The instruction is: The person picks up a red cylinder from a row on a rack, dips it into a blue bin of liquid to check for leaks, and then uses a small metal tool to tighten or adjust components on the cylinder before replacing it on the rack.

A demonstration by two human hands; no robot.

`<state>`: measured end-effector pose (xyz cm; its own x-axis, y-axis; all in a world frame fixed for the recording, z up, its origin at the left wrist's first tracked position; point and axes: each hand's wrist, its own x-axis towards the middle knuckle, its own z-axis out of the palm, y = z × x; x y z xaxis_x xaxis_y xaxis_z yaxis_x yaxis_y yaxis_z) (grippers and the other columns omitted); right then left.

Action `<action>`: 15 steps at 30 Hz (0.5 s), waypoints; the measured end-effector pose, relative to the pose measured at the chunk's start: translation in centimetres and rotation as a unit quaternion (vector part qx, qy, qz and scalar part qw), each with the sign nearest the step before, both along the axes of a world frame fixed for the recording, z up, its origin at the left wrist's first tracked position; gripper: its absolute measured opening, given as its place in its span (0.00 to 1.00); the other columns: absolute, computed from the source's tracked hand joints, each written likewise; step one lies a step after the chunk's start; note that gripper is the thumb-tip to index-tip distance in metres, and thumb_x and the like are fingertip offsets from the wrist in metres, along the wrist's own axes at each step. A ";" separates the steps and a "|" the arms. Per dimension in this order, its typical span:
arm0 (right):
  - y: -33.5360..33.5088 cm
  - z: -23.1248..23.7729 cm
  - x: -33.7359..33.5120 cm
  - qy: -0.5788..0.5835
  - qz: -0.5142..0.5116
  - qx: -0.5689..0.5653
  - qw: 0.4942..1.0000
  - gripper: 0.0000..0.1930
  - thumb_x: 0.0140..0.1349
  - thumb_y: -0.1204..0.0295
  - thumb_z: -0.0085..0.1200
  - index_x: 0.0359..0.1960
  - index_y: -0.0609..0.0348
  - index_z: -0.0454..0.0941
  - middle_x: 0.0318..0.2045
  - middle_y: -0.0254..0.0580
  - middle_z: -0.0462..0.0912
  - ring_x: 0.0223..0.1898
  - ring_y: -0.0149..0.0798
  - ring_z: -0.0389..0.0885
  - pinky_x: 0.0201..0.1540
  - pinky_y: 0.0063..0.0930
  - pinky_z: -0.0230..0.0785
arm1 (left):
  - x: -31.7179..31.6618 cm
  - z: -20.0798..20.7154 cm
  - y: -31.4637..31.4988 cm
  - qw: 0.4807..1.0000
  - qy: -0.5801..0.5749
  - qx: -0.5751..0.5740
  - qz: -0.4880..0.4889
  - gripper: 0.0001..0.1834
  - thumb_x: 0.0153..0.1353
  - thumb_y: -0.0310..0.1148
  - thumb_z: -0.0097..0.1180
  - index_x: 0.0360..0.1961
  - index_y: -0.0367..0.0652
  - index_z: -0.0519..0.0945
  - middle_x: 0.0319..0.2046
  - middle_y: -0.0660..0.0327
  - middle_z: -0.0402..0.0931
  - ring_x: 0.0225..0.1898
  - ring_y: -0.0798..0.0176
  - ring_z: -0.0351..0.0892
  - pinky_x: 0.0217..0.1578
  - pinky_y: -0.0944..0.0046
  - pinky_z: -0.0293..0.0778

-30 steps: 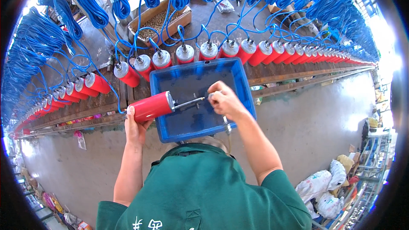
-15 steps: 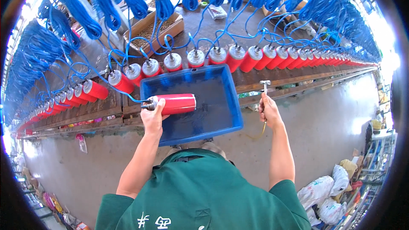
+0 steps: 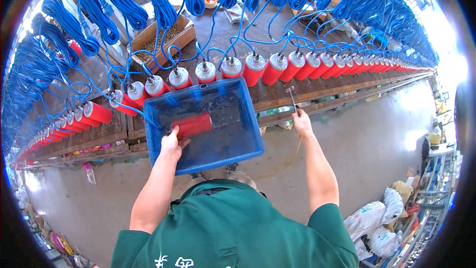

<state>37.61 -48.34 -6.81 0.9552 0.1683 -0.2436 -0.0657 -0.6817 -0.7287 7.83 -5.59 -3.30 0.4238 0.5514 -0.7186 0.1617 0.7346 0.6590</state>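
My left hand (image 3: 172,145) is closed around the end of a red cylinder (image 3: 194,125), which lies on its side low in a blue plastic tub (image 3: 254,134). The tub holds dark, reflective liquid, and the cylinder seems at least partly in it. A blue cable runs to the cylinder's left end, which my fingers mostly hide. To the right of the tub, my right hand (image 3: 302,124) grips a slim metal tool with a T-shaped head (image 3: 291,92). A thin yellow hose (image 3: 296,155) trails down from that hand.
Red cylinders (image 3: 272,69) with silver caps line the curved bench edge (image 3: 277,101). Coiled blue cables (image 3: 161,0) hang above them. On the bench sit a box of small brown pieces (image 3: 186,34) and an orange tape roll (image 3: 211,2). White sacks (image 3: 384,243) lie at lower right.
My left hand has lowered the red cylinder from above the tub down into it. My right hand has shifted a little with the tool, and the view has moved slightly.
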 end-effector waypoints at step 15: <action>6.6 -0.4 0.2 -0.174 0.091 -0.297 0.935 0.31 0.64 0.77 0.55 0.71 0.50 0.71 0.59 0.53 0.77 0.63 0.54 0.75 0.64 0.50 0.72 | -4.9 3.8 -2.4 0.923 0.027 0.230 -0.308 0.28 0.73 0.31 0.55 0.72 0.35 0.71 0.65 0.49 0.77 0.63 0.59 0.79 0.59 0.61 0.77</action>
<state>37.83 -41.75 -7.18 0.9627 0.2693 -0.0263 0.2609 -0.9496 -0.1738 2.93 -8.00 0.49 0.7293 0.4697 -0.4975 0.4961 0.1376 0.8573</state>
